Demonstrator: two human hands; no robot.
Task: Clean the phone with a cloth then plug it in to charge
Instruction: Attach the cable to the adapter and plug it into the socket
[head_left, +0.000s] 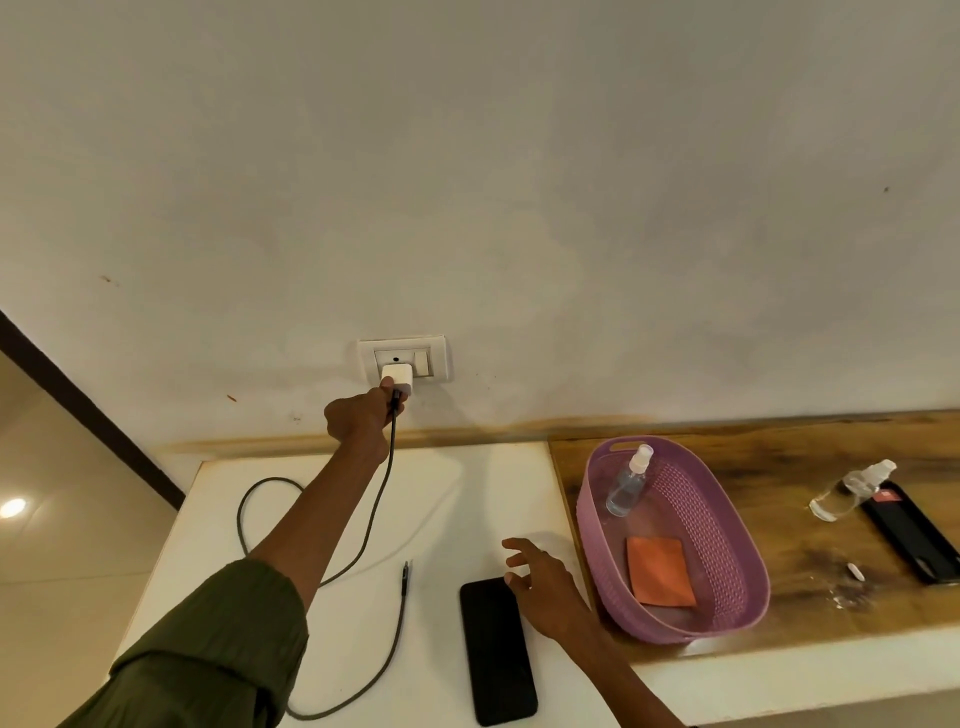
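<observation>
Left hand (363, 415) raised to the wall socket (402, 358), fingers closed on the white charger (397, 379); its cable (382, 499) trails down across the white counter (447, 499), the free plug end (405, 571) lying just beside the phone (498, 652). Right hand (545, 587) over the phone's top corner, fingers spread and holding nothing. Purple basket (727, 525) containing a spray bottle (628, 483) and an orange cloth (660, 571).

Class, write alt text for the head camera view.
A person's left hand presses a white charger at a wall socket, while the right hand hovers, fingers spread, over a black phone on the table.
</observation>
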